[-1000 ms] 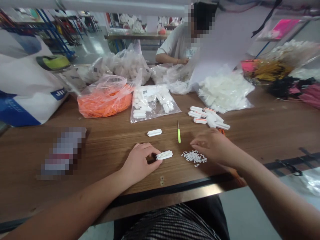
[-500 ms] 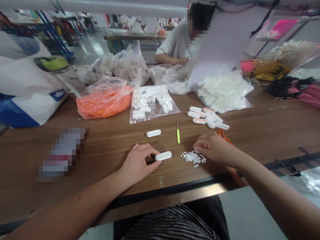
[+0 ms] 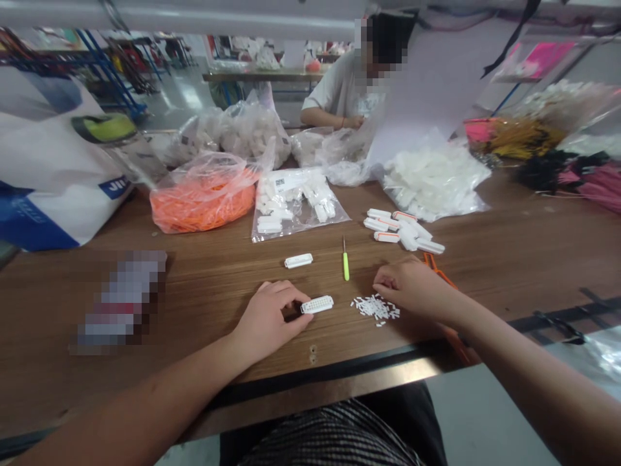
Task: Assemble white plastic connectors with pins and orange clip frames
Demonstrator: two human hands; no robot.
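The left hand (image 3: 266, 317) is gripping the end of a white plastic connector housing (image 3: 317, 305) on the desk (image 3: 204, 285), seemingly light and stiff, best held by its long edges; apart, the right hand (image 3: 412, 291) is curling beside loose white pins (image 3: 375, 309).

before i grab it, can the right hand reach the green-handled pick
Likely yes: the right hand sits close to the green-handled pick, and the loose white pieces lie off that path, so nothing seems to block it.

White connector housing (image 3: 317, 305) on brown wood-grain table (image 3: 485, 259). Beyond it, green-handled pick (image 3: 346, 266), then orange wires (image 3: 201, 207) in clear bag (image 3: 213, 169), off left; below it, black-and-grey striped clothing (image 3: 330, 437).
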